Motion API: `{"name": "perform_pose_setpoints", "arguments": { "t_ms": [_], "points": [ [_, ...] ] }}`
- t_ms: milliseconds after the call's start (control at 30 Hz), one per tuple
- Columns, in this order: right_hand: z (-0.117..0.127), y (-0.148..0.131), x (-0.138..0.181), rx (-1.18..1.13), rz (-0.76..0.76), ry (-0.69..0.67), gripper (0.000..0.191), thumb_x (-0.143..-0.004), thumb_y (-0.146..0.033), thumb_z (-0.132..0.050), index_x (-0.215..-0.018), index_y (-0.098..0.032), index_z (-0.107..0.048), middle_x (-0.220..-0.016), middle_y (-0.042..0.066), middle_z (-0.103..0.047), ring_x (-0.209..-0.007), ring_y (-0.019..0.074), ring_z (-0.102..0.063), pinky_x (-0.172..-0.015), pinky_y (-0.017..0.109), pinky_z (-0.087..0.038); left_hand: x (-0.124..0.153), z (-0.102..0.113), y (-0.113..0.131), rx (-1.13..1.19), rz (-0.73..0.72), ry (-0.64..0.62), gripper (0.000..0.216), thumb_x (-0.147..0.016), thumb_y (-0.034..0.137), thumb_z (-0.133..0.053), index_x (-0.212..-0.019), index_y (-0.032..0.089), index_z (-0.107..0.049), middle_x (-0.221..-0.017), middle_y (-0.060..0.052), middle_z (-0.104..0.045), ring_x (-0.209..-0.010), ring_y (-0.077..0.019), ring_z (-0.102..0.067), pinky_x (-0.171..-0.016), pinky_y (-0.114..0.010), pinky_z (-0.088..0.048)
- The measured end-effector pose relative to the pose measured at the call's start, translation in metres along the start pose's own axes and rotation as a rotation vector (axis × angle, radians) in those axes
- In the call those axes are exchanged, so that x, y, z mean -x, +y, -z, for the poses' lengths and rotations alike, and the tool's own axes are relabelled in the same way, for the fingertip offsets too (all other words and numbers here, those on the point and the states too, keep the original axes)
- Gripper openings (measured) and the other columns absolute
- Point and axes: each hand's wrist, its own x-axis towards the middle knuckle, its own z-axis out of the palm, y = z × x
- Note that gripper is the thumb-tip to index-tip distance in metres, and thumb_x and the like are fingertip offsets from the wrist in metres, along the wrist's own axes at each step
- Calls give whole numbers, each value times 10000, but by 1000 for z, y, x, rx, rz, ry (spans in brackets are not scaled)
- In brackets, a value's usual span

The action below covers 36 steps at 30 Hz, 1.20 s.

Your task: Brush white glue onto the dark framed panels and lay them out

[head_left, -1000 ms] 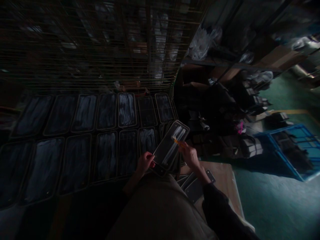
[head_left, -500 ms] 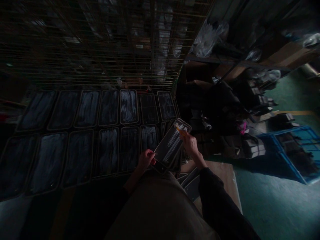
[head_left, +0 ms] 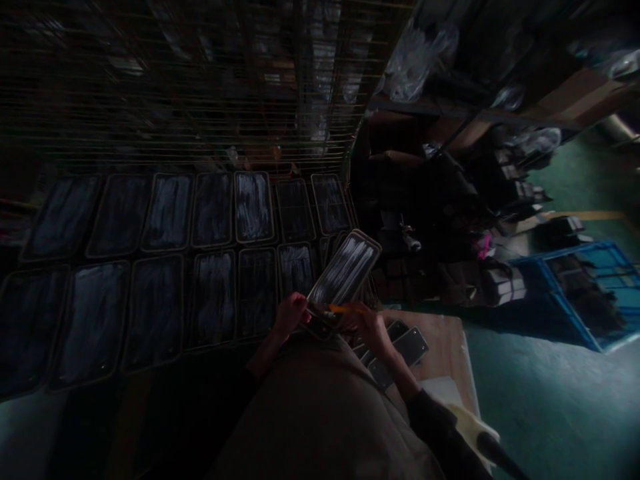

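Note:
My left hand (head_left: 289, 315) grips the near end of a dark rectangular panel (head_left: 345, 272) streaked with white, held tilted above my lap. My right hand (head_left: 367, 325) is closed on a small orange-handled brush (head_left: 341, 309), whose tip rests at the panel's near end. Two rows of similar white-coated dark panels (head_left: 165, 267) lie spread side by side to the left and ahead.
A wire-mesh rack (head_left: 200, 80) rises behind the laid-out panels. More panels (head_left: 400, 350) are stacked on a wooden board (head_left: 440, 360) at my right. A blue crate (head_left: 575, 287) and cluttered shelves (head_left: 475, 167) stand on the right over a green floor.
My right hand drew the brush from the panel's far end back to its near end, leaving more white streaks. The left hand kept its grip.

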Motion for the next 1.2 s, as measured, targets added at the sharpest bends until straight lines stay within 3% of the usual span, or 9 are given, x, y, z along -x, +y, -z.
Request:
{"name": "perform_pose_setpoints", "arguments": {
  "t_ms": [133, 233, 400, 500, 567, 633, 800, 1000, 1200],
  "points": [
    [37, 13, -40, 105, 77, 318, 350, -966, -388, -395, -1162, -172, -589, -767, 26, -676, -664, 152, -645, -633, 253, -540, 2, 0, 5, -52, -5, 9, 66, -820, 249, -536, -819, 183, -529, -482, 44, -601, -420, -134, -605, -447, -202, -461],
    [50, 15, -62, 245, 139, 394, 361, -971, -364, -365, -1185, -176, -588, -783, 28, -683, -679, 151, -642, -640, 247, -534, 2, -1, 6, -68, -15, 16, 70, -821, 254, -536, -817, 184, -530, -490, 40, -608, -426, -137, -610, -456, -208, -465],
    [24, 3, -30, 303, 186, 170, 313, -962, -313, -405, -1178, -178, -588, -824, 45, -687, -720, 155, -658, -674, 243, -512, 3, -2, 1, -57, -17, 30, 106, -814, 286, -543, -831, 182, -539, -486, 39, -610, -434, -140, -616, -466, -211, -465],
    [13, -3, 6, 184, 103, -37, 300, -967, -323, -410, -1170, -182, -580, -772, 32, -681, -679, 151, -664, -645, 237, -518, 3, -2, -2, -20, -30, 36, 135, -802, 306, -556, -848, 179, -550, -497, 38, -609, -435, -141, -611, -454, -212, -464],
    [19, -4, 17, 70, 30, -108, 309, -967, -360, -410, -1147, -179, -584, -739, 29, -679, -643, 155, -665, -613, 242, -532, 4, -3, -2, -4, -40, 39, 143, -792, 308, -566, -850, 178, -555, -517, 34, -615, -438, -139, -610, -443, -207, -457],
    [34, -1, 14, -10, -24, -88, 326, -959, -407, -424, -1109, -170, -591, -710, 30, -678, -608, 160, -664, -580, 249, -543, 5, -3, -1, -3, -45, 40, 135, -787, 302, -567, -837, 178, -554, -522, 32, -615, -438, -134, -607, -437, -200, -452],
    [65, 3, -8, -7, -20, 192, 360, -933, -474, -464, -1062, -163, -592, -704, 37, -672, -607, 173, -666, -575, 261, -553, 6, -6, 4, -59, -66, 55, 128, -796, 299, -555, -818, 173, -555, -500, 31, -601, -427, -124, -594, -433, -189, -447],
    [50, 6, 2, -53, -32, -66, 363, -951, -467, -428, -1063, -168, -598, -695, 33, -681, -603, 169, -666, -576, 259, -554, 0, -9, -3, -50, -41, 58, 120, -794, 300, -537, -812, 182, -535, -477, 49, -586, -408, -123, -584, -426, -193, -446],
    [89, 27, -51, 92, 94, 389, 398, -945, -491, -413, -1100, -172, -594, -730, 32, -679, -647, 167, -664, -617, 265, -545, -3, -9, -3, -68, -86, 21, 165, -773, 347, -555, -805, 189, -525, -475, 53, -591, -418, -134, -597, -438, -206, -458]
  ]
}}
